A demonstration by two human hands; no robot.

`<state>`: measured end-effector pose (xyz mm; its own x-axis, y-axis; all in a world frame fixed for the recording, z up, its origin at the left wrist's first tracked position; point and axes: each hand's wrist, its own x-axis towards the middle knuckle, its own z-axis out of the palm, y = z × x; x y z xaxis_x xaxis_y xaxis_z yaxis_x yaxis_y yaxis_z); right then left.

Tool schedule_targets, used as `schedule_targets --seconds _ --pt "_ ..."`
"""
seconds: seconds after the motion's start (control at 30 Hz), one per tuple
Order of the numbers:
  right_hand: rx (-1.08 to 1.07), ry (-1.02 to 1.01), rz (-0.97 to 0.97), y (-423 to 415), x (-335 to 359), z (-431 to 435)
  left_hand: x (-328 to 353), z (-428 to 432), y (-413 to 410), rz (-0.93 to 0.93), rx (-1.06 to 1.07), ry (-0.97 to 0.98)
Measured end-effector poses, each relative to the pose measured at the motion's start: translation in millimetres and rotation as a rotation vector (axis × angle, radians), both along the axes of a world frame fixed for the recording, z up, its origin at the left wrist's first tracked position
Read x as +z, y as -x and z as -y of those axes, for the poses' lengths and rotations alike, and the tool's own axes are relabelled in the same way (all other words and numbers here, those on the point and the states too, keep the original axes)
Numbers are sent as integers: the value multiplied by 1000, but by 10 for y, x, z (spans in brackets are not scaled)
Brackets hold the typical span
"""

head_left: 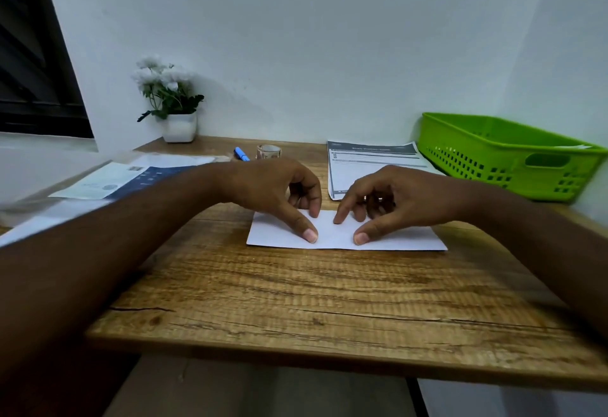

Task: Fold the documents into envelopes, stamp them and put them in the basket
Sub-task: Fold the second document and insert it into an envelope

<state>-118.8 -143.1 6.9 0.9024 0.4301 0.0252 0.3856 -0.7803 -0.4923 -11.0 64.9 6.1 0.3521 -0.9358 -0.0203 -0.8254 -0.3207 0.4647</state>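
Folded document [337, 237] flat on worktop [296, 301], left of green basket [513, 166] — left hand [273, 191], right hand [399, 199] press it with thumb and forefinger tips, other fingers curled, gripping nothing. Document stack [365, 166] just beside basket.

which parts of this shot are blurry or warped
Head view: left forearm and papers at the left edge are smeared and stretched by the wide lens; left hand, right hand and folded sheet are sharp; light is dim and even, no glare.
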Motion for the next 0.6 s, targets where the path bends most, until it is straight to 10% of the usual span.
schedule_targets --seconds 0.6 --pt "-93 -43 -164 5 51 161 23 -27 -54 -49 1 -40"
